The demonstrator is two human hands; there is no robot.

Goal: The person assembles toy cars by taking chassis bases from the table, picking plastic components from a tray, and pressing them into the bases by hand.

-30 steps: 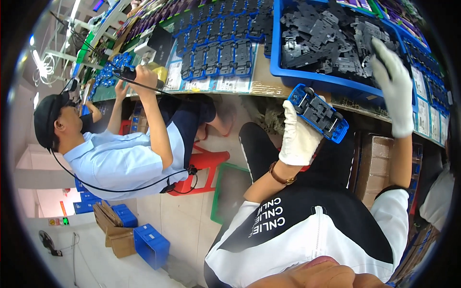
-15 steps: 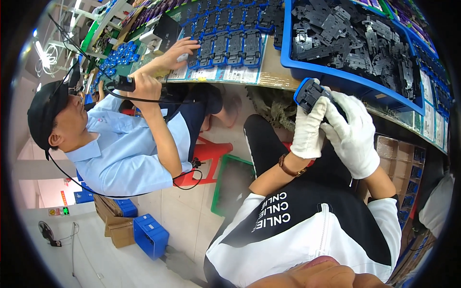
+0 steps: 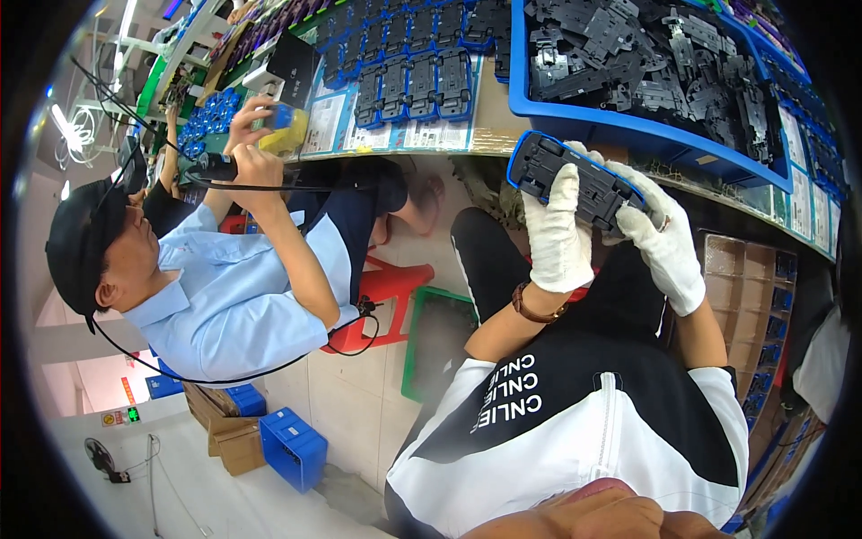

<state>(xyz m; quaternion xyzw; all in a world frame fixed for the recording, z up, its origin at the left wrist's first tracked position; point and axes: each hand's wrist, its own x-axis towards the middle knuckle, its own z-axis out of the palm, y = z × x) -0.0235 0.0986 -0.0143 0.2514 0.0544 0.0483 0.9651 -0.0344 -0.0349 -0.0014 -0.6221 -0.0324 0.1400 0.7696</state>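
White cotton gloves cover both my hands, raised in front of my chest with the forearms coming up from below and the elbows bent. My left hand [image 3: 558,229] stands upright, fingers together and pressed flat across the near side of a blue-rimmed black tray [image 3: 575,182], the thumb hidden behind it. My right hand [image 3: 663,242] comes in from the right, its fingers curled over the tray's right end and closed on it. So both hands are clamped on the tray, which sits tilted in the air just below the front edge of the workbench [image 3: 489,126], not resting on anything. Right above it, on the bench, stands a big blue bin [image 3: 628,130] heaped with black plastic parts [image 3: 646,63]. Further left along the bench edge lie rows of the same kind of trays [image 3: 413,76]. To my left a person in a light blue shirt [image 3: 224,305] sits on a red stool [image 3: 386,287].
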